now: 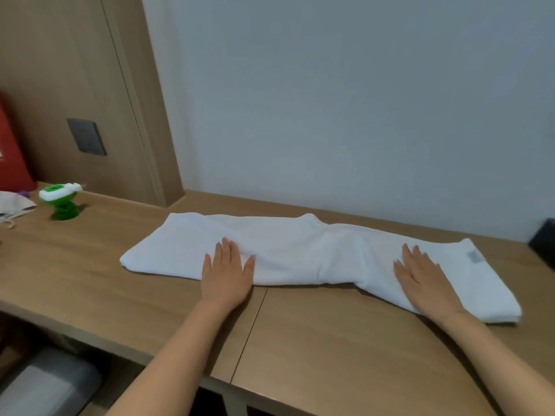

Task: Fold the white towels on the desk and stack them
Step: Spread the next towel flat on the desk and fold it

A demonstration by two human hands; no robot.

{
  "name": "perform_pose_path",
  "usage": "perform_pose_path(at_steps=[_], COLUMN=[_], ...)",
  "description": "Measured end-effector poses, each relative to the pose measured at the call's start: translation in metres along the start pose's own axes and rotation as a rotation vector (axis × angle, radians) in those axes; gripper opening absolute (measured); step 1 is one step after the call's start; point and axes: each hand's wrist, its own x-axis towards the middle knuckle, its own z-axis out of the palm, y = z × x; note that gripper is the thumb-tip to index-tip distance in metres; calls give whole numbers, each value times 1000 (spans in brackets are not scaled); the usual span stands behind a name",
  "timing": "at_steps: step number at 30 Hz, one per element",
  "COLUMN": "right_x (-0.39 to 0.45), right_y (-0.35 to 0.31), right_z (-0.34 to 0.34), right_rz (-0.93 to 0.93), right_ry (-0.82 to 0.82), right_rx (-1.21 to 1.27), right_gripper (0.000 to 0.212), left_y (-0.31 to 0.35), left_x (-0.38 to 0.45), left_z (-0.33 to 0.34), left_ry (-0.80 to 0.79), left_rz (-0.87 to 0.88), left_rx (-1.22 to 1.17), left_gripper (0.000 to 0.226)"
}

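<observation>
A white towel (294, 250) lies folded into a long strip across the wooden desk (330, 331), running from the middle left to the right, with a grey label near its right end. My left hand (226, 273) lies flat, fingers straight, on the towel's near edge left of centre. Flat on the right part of the towel rests my right hand (423, 279), fingers straight too. Only this one towel is in view.
A green and white plastic device (61, 202) stands at the desk's back left, beside white paper (13, 205) and a red object (12, 151). A dark object (545, 241) sits at the right edge. The wall runs right behind the towel.
</observation>
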Motion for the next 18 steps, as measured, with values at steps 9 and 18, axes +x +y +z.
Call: perform_pose_path(at_steps=[9,18], right_x=[-3,-18], right_y=[41,40], right_z=[-6,-11], right_rz=[-48,-38], right_ry=[-122,-99], right_rx=[-379,-325], right_gripper=[59,61], left_y=[-51,-41], left_x=[-5,-14], left_z=[-11,-27], left_ry=[-93,-130], left_rz=[29,-85], left_rx=[124,50], left_gripper=[61,60])
